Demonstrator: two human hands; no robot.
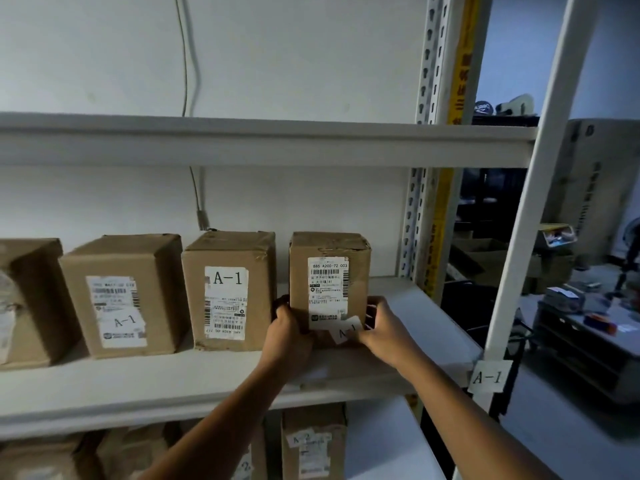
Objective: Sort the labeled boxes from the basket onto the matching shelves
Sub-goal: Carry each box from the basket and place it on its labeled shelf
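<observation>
On the A-1 shelf (398,299), my left hand (289,329) and right hand (382,323) clasp the box (329,271) at its lower corners, bare shelf to its right.

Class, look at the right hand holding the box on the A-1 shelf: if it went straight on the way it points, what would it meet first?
The right hand already grips the box, so it would push that box back. Behind the box probably comes the white wall, though the depth is unclear.
</observation>
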